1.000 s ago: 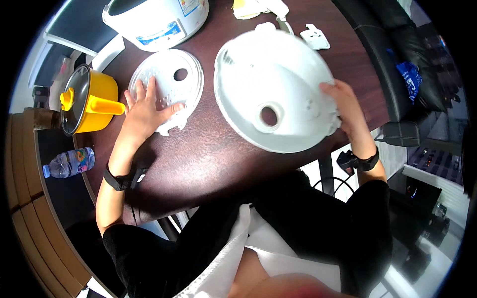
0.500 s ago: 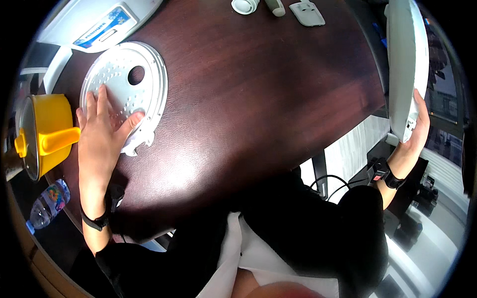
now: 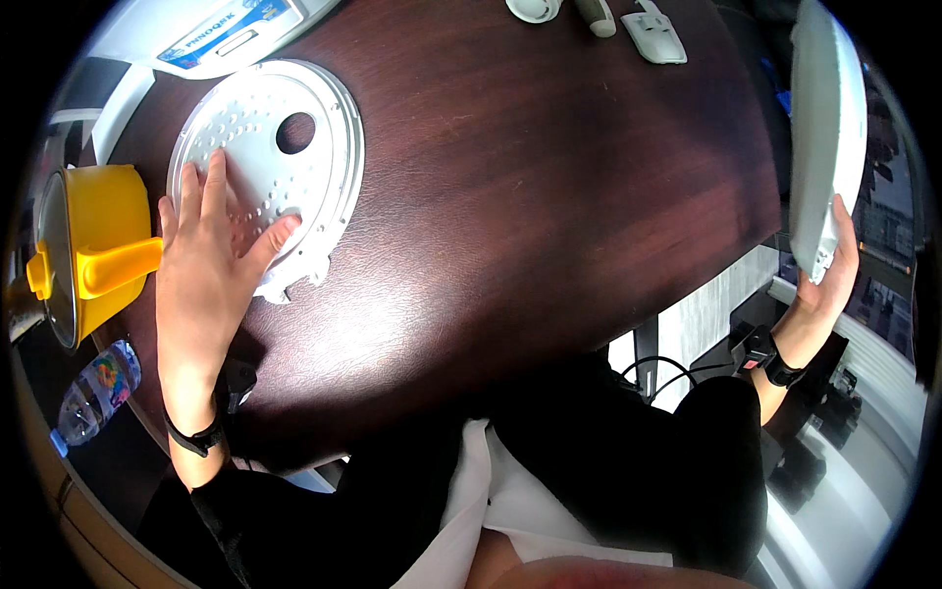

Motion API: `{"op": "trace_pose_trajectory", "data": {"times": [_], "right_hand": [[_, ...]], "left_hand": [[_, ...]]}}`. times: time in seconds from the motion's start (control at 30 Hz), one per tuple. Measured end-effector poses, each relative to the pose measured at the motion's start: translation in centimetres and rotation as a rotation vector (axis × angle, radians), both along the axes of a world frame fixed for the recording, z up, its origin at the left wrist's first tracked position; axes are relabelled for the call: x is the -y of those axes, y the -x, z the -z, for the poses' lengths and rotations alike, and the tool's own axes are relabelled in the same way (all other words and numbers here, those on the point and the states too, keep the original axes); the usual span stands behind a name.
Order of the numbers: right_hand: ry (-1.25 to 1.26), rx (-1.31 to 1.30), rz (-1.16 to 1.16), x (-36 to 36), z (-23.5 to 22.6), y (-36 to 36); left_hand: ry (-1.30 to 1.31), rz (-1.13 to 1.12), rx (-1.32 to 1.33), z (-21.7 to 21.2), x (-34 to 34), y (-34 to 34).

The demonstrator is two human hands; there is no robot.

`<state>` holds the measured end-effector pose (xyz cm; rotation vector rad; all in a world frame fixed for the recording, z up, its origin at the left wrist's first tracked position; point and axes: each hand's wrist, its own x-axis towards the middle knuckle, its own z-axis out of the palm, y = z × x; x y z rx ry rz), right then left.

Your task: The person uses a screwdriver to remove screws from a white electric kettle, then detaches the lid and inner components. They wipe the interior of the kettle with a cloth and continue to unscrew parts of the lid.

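Note:
A round white plastic disc, dotted with small holes and pierced by one large hole, lies at the table's left. My left hand rests on its near left part, fingers spread and thumb out, gripping nothing. Far out to the right, past the table's edge, my right hand holds a white, rounded plastic piece up on its side. That piece is seen nearly edge-on. Its lower end sits in the hand, with the fingers partly hidden behind it.
Left of the disc stands a yellow pot with a lid and handle; a plastic bottle lies below it. A white appliance housing is at the far left. Small parts, including a white plate, lie at the far edge of the brown table.
The whole view has shifted, so most things sit a little farther right. My left hand stays on the disc, and my right hand still holds the white piece.

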<state>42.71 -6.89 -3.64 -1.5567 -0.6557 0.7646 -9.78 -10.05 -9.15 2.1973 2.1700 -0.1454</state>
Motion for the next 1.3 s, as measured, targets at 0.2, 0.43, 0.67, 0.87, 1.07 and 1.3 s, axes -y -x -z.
{"op": "trace_pose_trajectory", "data": {"times": [0.2,0.43,0.67,0.87,1.07,1.3], "right_hand": [[0.074,-0.029,-0.166,1.8,4.4,3.2],[0.189,-0.290,-0.651,3.7,7.0,12.7],[0.202,-0.282,-0.818,3.7,8.1,16.5],[0.417,-0.062,-1.056,1.4,6.2,16.0],[0.116,0.830,-1.066,-3.6,1.9,12.5],[0.179,0.883,-0.983,-11.5,1.9,12.8]], "left_hand": [[0.016,0.044,0.108,-1.4,0.4,0.1],[0.362,-0.003,0.724,-5.6,-1.0,-3.7],[0.109,-0.044,1.077,-4.4,-3.3,-7.7],[0.000,0.003,1.076,-1.1,-6.0,-7.6],[0.044,-0.008,1.191,-0.5,-7.4,-7.2],[0.211,0.118,1.232,-1.1,-6.5,-7.1]]}}
